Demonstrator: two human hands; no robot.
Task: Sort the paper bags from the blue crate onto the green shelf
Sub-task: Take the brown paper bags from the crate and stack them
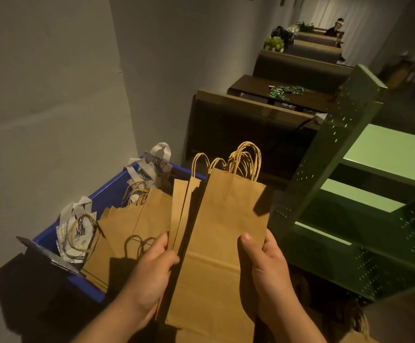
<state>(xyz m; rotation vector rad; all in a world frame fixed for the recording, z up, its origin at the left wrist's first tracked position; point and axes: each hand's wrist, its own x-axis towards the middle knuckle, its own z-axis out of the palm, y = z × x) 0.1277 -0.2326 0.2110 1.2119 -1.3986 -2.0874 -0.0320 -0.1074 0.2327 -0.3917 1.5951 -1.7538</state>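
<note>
The left hand (149,271) and right hand (265,263) each pinch one side of a bundle of brown paper bags (216,231), held above the blue crate (107,191) where more bags lie; the green shelf (364,194) stands just to the right (its tiers look bare); loosely fanned bags could slip from the grip during the carry.

body: two bare forearms, lower centre of frame | left hand (149,271): no glove, ring or watch | right hand (265,266): likewise bare, short thumbnail showing | sleeves: none in view
</note>
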